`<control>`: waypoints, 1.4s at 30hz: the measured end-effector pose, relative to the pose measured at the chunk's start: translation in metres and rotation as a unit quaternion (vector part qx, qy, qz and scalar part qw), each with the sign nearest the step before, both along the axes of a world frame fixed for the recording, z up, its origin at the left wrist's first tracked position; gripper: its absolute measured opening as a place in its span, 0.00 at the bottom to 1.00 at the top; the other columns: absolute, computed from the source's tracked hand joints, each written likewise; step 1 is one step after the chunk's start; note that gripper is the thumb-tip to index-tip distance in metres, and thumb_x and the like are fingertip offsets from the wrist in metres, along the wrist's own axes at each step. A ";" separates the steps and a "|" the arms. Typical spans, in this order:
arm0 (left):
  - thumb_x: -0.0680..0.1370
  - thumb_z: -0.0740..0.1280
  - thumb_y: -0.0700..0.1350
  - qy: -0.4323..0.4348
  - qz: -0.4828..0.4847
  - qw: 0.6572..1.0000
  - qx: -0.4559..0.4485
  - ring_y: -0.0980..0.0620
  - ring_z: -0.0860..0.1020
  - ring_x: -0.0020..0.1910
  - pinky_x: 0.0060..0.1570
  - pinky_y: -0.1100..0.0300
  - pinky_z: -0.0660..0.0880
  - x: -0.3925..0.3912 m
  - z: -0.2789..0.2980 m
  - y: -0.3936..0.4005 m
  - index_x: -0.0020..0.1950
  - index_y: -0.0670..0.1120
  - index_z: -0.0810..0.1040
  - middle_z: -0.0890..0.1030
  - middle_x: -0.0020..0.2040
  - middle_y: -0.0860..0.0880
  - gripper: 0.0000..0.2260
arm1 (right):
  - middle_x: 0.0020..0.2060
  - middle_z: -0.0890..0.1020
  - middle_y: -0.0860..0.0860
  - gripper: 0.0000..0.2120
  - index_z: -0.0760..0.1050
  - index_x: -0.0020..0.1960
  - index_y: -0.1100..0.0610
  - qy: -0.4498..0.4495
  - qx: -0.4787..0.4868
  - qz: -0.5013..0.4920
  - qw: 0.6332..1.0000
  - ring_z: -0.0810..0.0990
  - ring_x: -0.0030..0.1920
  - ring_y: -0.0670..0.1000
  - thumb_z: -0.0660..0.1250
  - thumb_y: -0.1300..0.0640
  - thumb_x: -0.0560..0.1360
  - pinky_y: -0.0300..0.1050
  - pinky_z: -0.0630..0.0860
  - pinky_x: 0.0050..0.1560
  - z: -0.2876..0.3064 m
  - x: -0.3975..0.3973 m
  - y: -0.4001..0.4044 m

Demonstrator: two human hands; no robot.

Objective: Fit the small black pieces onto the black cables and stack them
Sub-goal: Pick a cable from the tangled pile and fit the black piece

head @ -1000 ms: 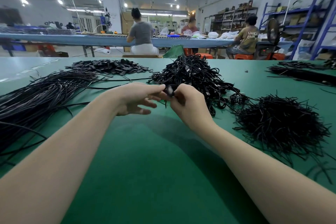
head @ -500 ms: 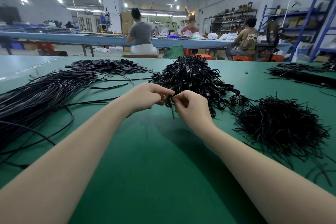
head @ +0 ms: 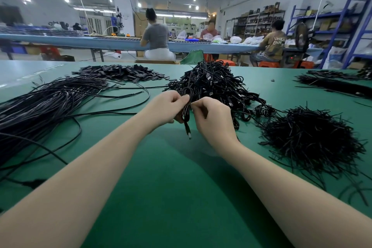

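Over green table (head: 161, 197), hands' grip hides folded cable's (head: 186, 116) middle.

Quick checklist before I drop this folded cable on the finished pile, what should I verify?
1. Both hands grip the cable: left hand, right hand, folded cable: ok.
2. Cable folded into a loop at the top: ok.
3. Plug end hangs free of the table: ok.
4. Small black piece fitted: cannot tell, fingers hide it.
5. Finished pile right behind the hands: ok.
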State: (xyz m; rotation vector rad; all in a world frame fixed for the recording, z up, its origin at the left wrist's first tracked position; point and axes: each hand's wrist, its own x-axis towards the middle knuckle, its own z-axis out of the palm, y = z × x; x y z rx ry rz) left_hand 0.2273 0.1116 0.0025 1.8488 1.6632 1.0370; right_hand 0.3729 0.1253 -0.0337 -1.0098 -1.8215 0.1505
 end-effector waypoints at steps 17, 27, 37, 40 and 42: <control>0.76 0.64 0.37 0.006 -0.032 0.993 0.115 0.62 0.77 0.39 0.35 0.68 0.73 -0.013 0.003 0.003 0.50 0.57 0.76 0.76 0.47 0.53 0.13 | 0.42 0.81 0.50 0.06 0.78 0.48 0.58 0.017 0.032 -0.007 0.999 0.78 0.42 0.51 0.64 0.57 0.79 0.51 0.75 0.45 -0.001 -0.002 -0.008; 0.75 0.71 0.49 -0.010 -0.048 0.990 0.133 0.59 0.80 0.38 0.41 0.60 0.74 -0.008 -0.006 0.007 0.49 0.51 0.83 0.84 0.39 0.56 0.04 | 0.43 0.81 0.48 0.08 0.79 0.49 0.54 0.035 -0.027 -0.023 0.999 0.78 0.42 0.49 0.63 0.53 0.79 0.51 0.76 0.42 0.003 -0.004 -0.006; 0.78 0.64 0.45 -0.446 -0.047 0.855 -0.261 0.60 0.70 0.19 0.19 0.68 0.69 0.001 0.012 -0.003 0.29 0.46 0.77 0.74 0.26 0.54 0.16 | 0.33 0.80 0.51 0.06 0.79 0.39 0.59 -0.130 0.280 -0.128 0.943 0.76 0.30 0.55 0.67 0.62 0.75 0.46 0.70 0.36 0.009 0.000 -0.007; 0.78 0.65 0.46 -0.370 -0.071 0.906 -0.191 0.58 0.78 0.27 0.29 0.67 0.75 0.003 0.011 -0.007 0.43 0.49 0.82 0.80 0.33 0.53 0.07 | 0.39 0.82 0.52 0.06 0.80 0.44 0.59 -0.057 0.165 -0.082 0.981 0.78 0.37 0.56 0.65 0.60 0.77 0.47 0.67 0.41 0.005 0.001 -0.010; 0.78 0.66 0.43 -0.224 -0.073 0.965 -0.113 0.58 0.78 0.34 0.35 0.67 0.75 0.001 0.003 -0.006 0.51 0.54 0.82 0.80 0.41 0.53 0.07 | 0.42 0.82 0.51 0.06 0.80 0.47 0.59 -0.020 0.081 -0.060 0.995 0.78 0.41 0.56 0.64 0.59 0.78 0.47 0.66 0.43 0.002 0.004 -0.008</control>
